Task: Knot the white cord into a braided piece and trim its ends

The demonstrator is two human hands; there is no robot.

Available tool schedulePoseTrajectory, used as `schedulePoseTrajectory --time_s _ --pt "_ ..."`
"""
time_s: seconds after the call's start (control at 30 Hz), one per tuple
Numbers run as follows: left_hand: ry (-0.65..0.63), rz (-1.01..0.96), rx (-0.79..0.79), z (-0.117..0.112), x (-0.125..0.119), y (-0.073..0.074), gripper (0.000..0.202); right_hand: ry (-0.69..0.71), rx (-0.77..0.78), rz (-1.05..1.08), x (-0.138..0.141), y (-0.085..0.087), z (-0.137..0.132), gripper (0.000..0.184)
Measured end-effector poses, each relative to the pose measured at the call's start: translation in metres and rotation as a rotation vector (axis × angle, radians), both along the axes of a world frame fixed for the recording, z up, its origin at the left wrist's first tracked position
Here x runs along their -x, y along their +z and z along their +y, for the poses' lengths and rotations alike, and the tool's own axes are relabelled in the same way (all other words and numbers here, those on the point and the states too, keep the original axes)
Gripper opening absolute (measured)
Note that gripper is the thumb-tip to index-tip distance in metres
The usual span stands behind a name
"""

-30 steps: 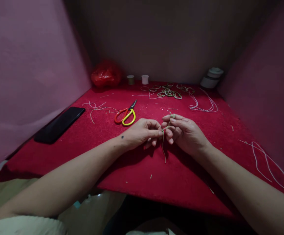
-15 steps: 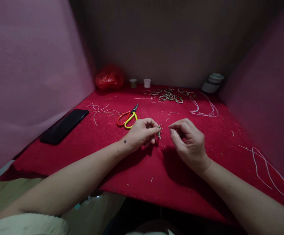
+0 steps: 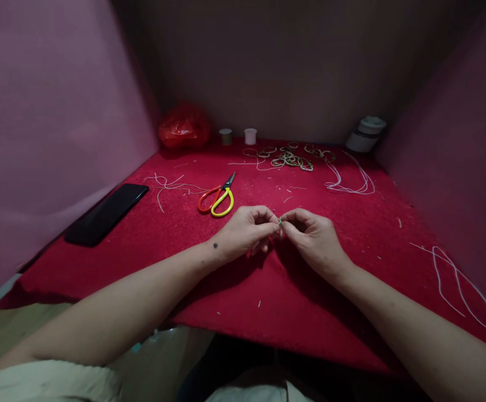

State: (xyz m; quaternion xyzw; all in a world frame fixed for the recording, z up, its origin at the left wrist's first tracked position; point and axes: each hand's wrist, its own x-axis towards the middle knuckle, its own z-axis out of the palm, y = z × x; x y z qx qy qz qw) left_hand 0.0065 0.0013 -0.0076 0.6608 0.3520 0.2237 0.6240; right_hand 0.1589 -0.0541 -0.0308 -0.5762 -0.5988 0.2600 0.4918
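Note:
My left hand (image 3: 246, 231) and my right hand (image 3: 313, 237) meet over the middle of the red table (image 3: 150, 245). Both pinch a small greenish knotted cord piece (image 3: 280, 225) between thumb and fingertips, the fingers curled closed. The piece is tiny and mostly hidden by the fingertips. Orange-and-yellow scissors (image 3: 217, 199) lie on the cloth just beyond my left hand, closed.
A black phone (image 3: 106, 214) lies at the left edge. A pile of finished braided loops (image 3: 288, 159) and loose white cords (image 3: 351, 181) sit further back. A red bag (image 3: 184, 127), two small spools (image 3: 237, 136) and a white container (image 3: 365, 134) line the back wall. Another white cord (image 3: 456, 285) loops at the right.
My right hand, which had let go and drawn away half a second ago, has come back and pinched the cord piece again beside my left hand.

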Motion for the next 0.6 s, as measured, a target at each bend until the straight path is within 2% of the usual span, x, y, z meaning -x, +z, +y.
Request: schedulePoseTrajectory --time_s 0.17,0.37,0.6 --pt "-0.002 -0.011 0.031 0.001 0.001 -0.001 0.008 -0.063 0.067 0.096 0.002 0.005 -0.002 0.012" --pt "0.022 -0.032 0.018 0.002 0.001 -0.003 0.007 0.006 0.239 0.305 0.004 0.018 -0.005 0.018" --pt "0.037 -0.004 -0.013 0.0 -0.001 0.0 0.006 0.052 0.314 0.408 0.002 0.018 -0.002 0.018"
